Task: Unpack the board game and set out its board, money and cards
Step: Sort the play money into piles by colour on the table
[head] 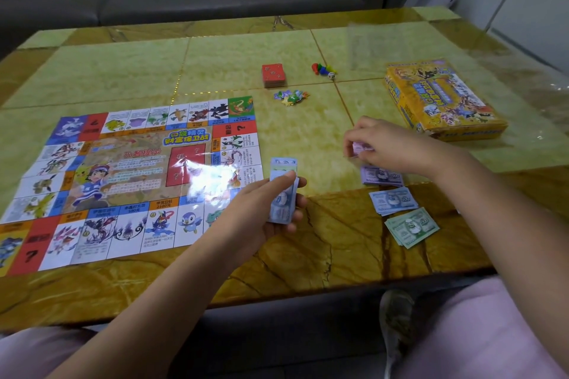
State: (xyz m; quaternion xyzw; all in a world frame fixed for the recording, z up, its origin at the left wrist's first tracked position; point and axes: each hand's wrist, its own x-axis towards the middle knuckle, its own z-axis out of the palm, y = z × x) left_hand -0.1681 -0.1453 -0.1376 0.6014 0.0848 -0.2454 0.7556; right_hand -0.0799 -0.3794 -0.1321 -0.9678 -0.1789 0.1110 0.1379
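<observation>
Yellow box point(443, 98) lies shut, left hand point(255, 212) grips blue notes point(283, 191), right hand point(391, 144) pinches purple notes point(361, 148)

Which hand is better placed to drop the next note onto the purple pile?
Right. The right hand pinches purple notes right by the purple pile; the left hand grips the blue stack beside the board.

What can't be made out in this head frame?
All head view.
Blurred: pink notes, half covered by the right hand; value unreadable.
Covered: blue notes, partly under the left hand; count unknown.
Cut off: board, lower-left corner past frame edge; glare over centre.
Too small: die; face unreadable.
</observation>
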